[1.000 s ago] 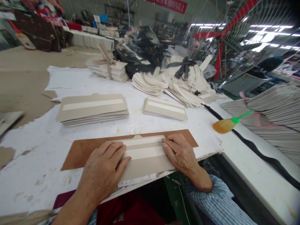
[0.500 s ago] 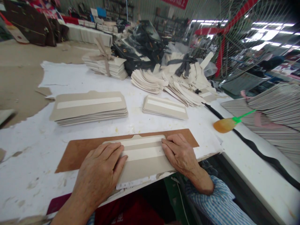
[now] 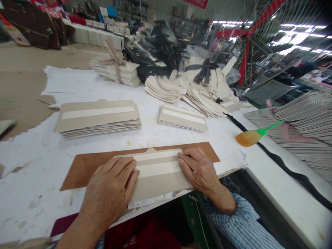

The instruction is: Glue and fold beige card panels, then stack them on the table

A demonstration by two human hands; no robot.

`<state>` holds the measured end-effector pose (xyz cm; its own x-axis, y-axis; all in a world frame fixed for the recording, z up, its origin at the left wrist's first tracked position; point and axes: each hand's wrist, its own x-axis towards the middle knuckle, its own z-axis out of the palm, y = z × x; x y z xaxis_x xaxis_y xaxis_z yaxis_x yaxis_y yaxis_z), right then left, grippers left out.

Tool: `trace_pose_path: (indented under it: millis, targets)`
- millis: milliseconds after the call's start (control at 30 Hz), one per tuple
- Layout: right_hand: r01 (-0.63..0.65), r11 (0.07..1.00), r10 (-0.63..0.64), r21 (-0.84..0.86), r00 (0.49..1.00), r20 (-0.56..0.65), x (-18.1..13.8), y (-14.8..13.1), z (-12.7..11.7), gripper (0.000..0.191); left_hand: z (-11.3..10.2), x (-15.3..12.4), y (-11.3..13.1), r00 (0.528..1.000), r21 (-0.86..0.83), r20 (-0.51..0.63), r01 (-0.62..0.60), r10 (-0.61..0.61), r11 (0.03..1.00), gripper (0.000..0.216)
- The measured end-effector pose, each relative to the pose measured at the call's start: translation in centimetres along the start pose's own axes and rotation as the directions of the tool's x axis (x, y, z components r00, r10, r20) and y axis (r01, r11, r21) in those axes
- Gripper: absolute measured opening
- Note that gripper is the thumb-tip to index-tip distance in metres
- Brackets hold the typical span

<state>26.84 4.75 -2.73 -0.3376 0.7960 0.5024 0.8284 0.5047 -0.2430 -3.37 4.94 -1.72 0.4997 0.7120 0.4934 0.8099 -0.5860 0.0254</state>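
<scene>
A grey card panel [image 3: 158, 174] with a pale strip across it lies on a brown board [image 3: 85, 167] at the near edge of the white table [image 3: 38, 193]. My left hand [image 3: 110, 192] lies flat on the panel's left end, fingers stretched out. My right hand [image 3: 198, 169] presses flat on the panel's right end, fingers together and extended. Neither hand holds anything.
A stack of like panels [image 3: 97, 117] sits behind on the left, a smaller stack [image 3: 183, 118] behind on the right. Fanned card pieces [image 3: 163, 89] and dark bags [image 3: 158, 45] crowd the far side. An amber brush with a green handle [image 3: 250, 137] lies at right beside striped sheets [image 3: 308, 121].
Both hands stay pressed on the panel, shifted only slightly. The view has tilted a little.
</scene>
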Motion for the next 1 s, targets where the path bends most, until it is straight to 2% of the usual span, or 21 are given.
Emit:
trace_pose_path:
  millis: [133,300,433,533,633,800,1000]
  targets:
    - [-0.003,1.000,0.003,-0.004,1.000,-0.012,0.1,-0.1,0.0,0.025,0.1,0.0,0.0,1.000,0.009,0.006,0.013,-0.013,1.000,0.027]
    - [0.022,0.998,-0.024,-0.059,0.999,-0.027,0.0,-0.2,-0.3,0.027,-0.1,0.2,0.1,1.000,0.017,-0.007,-0.026,0.026,1.000,0.028]
    - [0.102,0.994,-0.099,-0.031,0.991,0.092,1.1,-0.7,-0.7,0.033,-0.2,0.5,0.2,0.999,0.011,-0.023,-0.035,0.035,0.999,0.027]
    - [0.159,0.987,-0.152,-0.016,0.966,0.211,2.4,-1.3,-0.6,0.032,-0.3,0.5,0.3,0.999,0.000,-0.006,-0.032,0.032,0.999,0.026]
    - [0.173,0.984,-0.156,-0.037,0.947,0.282,3.2,-1.9,-0.1,0.030,-0.3,0.5,0.4,0.999,-0.004,0.004,-0.034,0.034,0.999,0.028]
    - [0.162,0.982,-0.134,-0.094,0.959,0.252,3.0,-2.1,0.7,0.029,-0.3,0.4,0.5,1.000,0.010,-0.001,-0.003,0.003,1.000,0.028]
    - [0.117,0.979,-0.087,-0.169,0.980,0.178,2.0,-1.1,0.3,0.029,-0.1,0.1,0.3,0.994,-0.018,-0.047,0.100,-0.101,0.995,0.028]
